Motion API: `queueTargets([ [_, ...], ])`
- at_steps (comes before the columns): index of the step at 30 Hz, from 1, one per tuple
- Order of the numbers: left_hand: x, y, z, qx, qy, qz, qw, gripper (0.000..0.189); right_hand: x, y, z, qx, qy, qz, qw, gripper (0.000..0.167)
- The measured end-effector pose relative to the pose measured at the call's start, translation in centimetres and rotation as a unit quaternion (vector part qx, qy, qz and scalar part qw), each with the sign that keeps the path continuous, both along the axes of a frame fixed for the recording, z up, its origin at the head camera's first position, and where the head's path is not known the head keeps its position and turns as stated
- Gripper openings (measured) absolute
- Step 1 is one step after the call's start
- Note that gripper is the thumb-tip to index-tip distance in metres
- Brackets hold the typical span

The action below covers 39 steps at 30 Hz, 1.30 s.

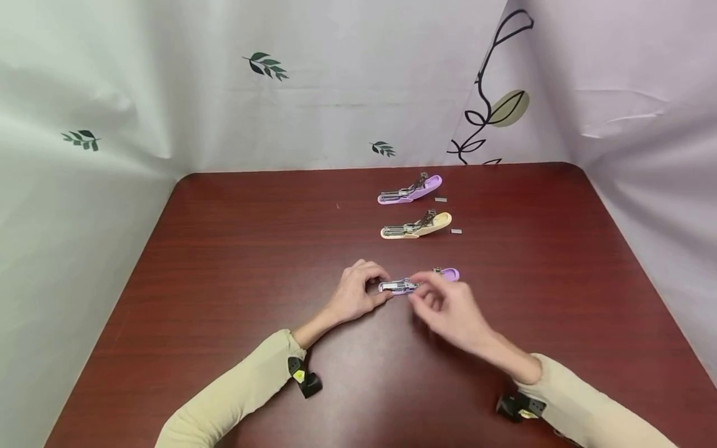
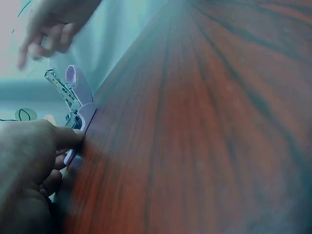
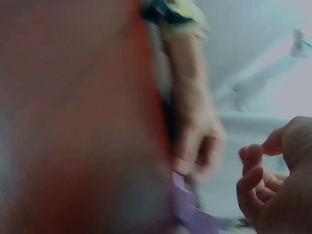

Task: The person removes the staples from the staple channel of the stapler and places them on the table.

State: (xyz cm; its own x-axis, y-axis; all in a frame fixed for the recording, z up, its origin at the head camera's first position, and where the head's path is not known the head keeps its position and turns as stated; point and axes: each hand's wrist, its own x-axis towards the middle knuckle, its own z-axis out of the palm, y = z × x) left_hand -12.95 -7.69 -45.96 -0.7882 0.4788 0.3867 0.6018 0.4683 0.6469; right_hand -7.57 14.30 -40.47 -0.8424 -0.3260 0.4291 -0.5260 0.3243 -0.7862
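A purple stapler (image 1: 450,274) lies opened out on the table, with its metal parts showing between both hands. My left hand (image 1: 354,292) holds its left end between thumb and fingers, low against the tabletop. In the left wrist view, the stapler's purple cover (image 2: 84,88) and metal arm stand up at an angle beyond the thumb. Over the stapler's middle hovers my right hand (image 1: 452,312), its fingers loosely bent and nothing visible between them. The left wrist view shows that hand above the stapler, apart from it. Blurred, the purple body (image 3: 192,212) appears in the right wrist view.
Farther back lie a cream stapler (image 1: 431,225) and another purple stapler (image 1: 411,194), both opened out. A small grey staple strip (image 1: 456,231) is beside the cream one, and another strip (image 1: 440,200) beside the far purple one. White curtains with leaf prints surround the table (image 1: 252,249).
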Motion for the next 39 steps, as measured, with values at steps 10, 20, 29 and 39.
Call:
queueTargets([
  [10, -0.1, 0.3, -0.1, 0.002, 0.007, -0.011, 0.9999, 0.020, -0.2, -2.7, -2.3, 0.013, -0.207, -0.042, 0.9774, 0.022],
  [20, -0.1, 0.0, 0.0, -0.004, 0.002, -0.010, 0.9999, 0.019, -0.5, -3.4, -1.9, -0.019, -0.271, -0.053, 0.9610, 0.028],
  [29, 0.0, -0.1, -0.1, 0.001, 0.016, -0.010, 0.9998, 0.020, -0.8, -3.6, -1.7, -0.070, -0.330, -0.064, 0.9394, 0.024],
  [39, 0.0, -0.2, 0.0, -0.005, 0.008, -0.010, 0.9999, 0.020, -1.1, -4.0, -2.0, -0.076, -0.318, -0.090, 0.9406, 0.012],
])
